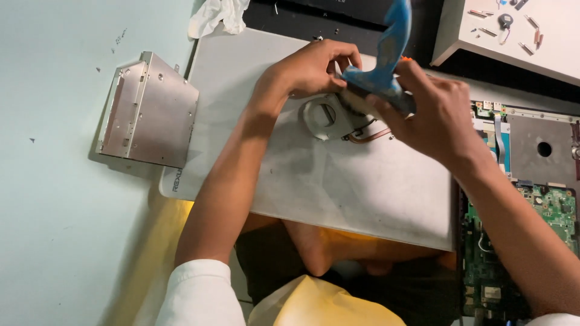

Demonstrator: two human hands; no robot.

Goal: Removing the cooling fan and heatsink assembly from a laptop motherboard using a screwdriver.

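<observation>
Near: white sleeves, yellow cloth | left hand curled closed on round metal fan lying on grey mat, centre | right hand clenched round blue-handled brush touching fan | far left: flat metal drive

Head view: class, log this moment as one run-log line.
left hand: steadies fan | right hand: holds blue brush on fan | base: grey mat | beside: drive, board
</observation>
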